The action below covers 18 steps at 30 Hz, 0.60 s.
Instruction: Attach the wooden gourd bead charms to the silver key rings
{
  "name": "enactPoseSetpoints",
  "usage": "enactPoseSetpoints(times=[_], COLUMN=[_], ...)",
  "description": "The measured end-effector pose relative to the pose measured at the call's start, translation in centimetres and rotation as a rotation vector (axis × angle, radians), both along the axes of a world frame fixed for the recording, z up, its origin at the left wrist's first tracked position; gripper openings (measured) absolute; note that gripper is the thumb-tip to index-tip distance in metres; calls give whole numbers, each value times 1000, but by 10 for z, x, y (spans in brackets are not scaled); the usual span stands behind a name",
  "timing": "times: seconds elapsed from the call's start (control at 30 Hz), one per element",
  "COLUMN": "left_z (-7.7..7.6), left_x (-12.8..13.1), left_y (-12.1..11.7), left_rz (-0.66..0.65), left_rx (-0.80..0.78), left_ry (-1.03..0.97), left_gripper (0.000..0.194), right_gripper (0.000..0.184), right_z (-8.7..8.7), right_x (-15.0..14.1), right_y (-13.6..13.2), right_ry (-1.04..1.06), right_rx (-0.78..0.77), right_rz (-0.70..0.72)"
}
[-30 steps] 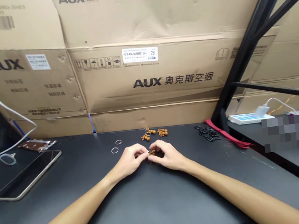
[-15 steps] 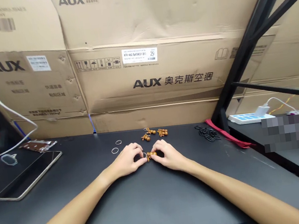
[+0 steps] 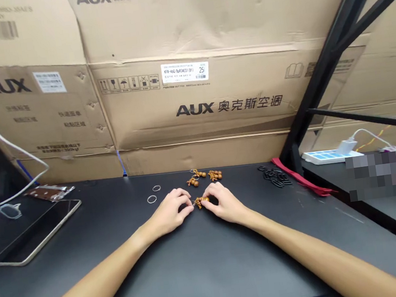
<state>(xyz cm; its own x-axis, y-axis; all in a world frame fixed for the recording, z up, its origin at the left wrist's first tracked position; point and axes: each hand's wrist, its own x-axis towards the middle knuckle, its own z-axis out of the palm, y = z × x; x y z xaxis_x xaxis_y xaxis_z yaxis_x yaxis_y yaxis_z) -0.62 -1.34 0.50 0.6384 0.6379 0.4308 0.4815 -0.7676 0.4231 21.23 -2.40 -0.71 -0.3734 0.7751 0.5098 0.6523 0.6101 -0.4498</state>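
Observation:
My left hand (image 3: 172,212) and my right hand (image 3: 225,203) meet at the middle of the black table (image 3: 206,264). Both pinch a small brown wooden bead charm (image 3: 202,200) between their fingertips. The left fingers are curled at the charm's left end, where a small ring may sit, too small to be sure. Two silver key rings (image 3: 154,194) lie just left of the left hand. A small pile of more brown bead charms (image 3: 204,176) lies behind the hands.
A phone (image 3: 36,232) lies face up at the left, beside a wrapped packet (image 3: 48,192) and a white cable. Black rings (image 3: 275,176) and a red strip lie right. A black frame post (image 3: 322,69) rises there. AUX cardboard boxes (image 3: 191,96) wall the back. A power strip (image 3: 330,155) sits far right.
The hands stay together at the charm. The fingers have shifted slightly, and the charm now sits a little higher between the fingertips.

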Motion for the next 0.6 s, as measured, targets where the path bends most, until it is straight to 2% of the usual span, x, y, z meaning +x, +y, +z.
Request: enactPoseSetpoints(times=[0.2, 0.43, 0.6], left_z=[-5, -5, -5], left_x=[1, 0, 1], left_y=[1, 3, 1], left_rz=[22, 10, 30], left_rx=[22, 27, 36], left_ry=[-11, 10, 26], left_gripper=[14, 16, 14], right_gripper=[7, 10, 7], right_z=[4, 0, 3], right_x=[-4, -2, -3], right_y=[-7, -2, -6], right_ry=[7, -9, 15], right_rx=[-9, -1, 1], right_rz=[145, 7, 109])
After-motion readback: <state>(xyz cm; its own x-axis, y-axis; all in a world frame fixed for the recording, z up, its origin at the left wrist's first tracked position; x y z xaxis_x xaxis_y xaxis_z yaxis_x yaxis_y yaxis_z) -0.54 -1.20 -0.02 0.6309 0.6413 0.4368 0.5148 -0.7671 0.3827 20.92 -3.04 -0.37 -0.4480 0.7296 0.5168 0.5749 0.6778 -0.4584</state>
